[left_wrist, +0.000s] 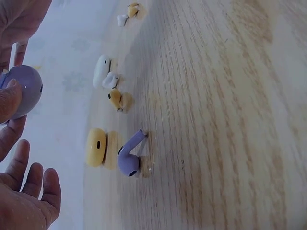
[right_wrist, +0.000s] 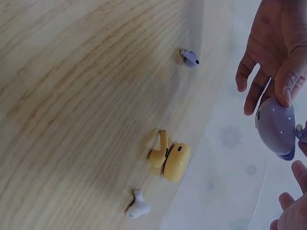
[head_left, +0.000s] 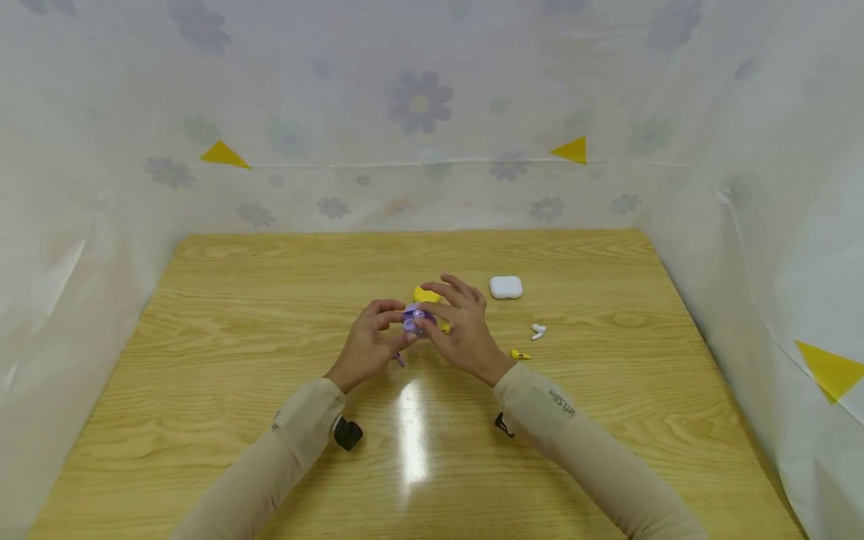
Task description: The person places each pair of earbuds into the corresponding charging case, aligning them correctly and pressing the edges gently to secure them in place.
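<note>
A purple earbud case (head_left: 409,328) is held above the table, its lid apparently raised in the head view. My left hand (head_left: 370,339) grips the case, with the thumb (right_wrist: 287,88) on its rounded shell in the right wrist view. Close to the case's opening, my right hand (head_left: 466,326) pinches a purple earbud (right_wrist: 302,132) between thumb and forefinger, its other fingers spread. How far the earbud sits in the case is hidden. Another purple earbud (left_wrist: 128,155) lies on the table below the left hand.
Behind the hands stands a yellow case (head_left: 427,294), with a yellow earbud (right_wrist: 160,152) beside it. Farther right are a white case (head_left: 506,286), a white earbud (head_left: 538,330) and another yellow earbud (head_left: 520,355). A second white earbud (left_wrist: 111,80) shows in the left wrist view.
</note>
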{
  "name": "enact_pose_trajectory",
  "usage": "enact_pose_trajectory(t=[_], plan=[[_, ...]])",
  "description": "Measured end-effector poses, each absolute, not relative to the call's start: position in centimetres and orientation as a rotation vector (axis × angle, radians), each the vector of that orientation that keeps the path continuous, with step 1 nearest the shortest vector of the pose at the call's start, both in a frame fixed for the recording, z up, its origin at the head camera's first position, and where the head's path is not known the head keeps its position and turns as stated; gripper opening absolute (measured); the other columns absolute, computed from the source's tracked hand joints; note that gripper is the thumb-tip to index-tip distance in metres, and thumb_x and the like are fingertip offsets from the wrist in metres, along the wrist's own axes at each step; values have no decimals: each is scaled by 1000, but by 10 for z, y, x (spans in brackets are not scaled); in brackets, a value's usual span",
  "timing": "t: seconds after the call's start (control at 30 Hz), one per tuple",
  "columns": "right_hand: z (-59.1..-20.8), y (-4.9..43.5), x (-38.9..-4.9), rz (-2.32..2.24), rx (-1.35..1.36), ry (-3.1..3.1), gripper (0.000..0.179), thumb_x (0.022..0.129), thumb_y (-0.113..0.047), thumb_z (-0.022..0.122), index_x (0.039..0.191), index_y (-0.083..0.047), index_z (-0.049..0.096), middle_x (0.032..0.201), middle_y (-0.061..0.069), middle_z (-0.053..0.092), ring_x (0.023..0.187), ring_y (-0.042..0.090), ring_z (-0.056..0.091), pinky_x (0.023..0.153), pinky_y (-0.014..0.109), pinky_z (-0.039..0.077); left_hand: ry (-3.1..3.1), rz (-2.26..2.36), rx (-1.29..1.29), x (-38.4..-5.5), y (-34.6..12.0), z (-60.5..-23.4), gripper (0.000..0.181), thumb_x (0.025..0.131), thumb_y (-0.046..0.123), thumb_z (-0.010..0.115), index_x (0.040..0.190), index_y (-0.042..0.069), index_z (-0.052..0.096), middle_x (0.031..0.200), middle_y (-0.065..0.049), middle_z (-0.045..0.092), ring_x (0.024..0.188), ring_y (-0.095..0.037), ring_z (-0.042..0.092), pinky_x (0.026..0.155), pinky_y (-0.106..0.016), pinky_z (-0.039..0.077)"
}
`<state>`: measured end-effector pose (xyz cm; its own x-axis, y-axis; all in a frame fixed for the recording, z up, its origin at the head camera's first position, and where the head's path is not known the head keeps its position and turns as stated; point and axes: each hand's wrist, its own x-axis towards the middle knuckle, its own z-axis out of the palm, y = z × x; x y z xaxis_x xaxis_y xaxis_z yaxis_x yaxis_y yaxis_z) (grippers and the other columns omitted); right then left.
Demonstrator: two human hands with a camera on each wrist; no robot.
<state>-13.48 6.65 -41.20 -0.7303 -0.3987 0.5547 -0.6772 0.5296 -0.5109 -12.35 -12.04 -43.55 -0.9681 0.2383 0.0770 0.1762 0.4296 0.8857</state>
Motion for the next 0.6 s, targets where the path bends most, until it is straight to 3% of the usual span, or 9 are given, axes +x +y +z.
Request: enact_pose_trajectory(t=[0.6], plan=[[-412,65,-136,1042,883,-2370,17,83,-14,74,96,-5,74,124,15,64,130,37,46,101,62,25,2602,1607,417,-123,-121,-434,24,85,16,72,106,4,70,131,-11,53,126,-31,48,99,-54,45]])
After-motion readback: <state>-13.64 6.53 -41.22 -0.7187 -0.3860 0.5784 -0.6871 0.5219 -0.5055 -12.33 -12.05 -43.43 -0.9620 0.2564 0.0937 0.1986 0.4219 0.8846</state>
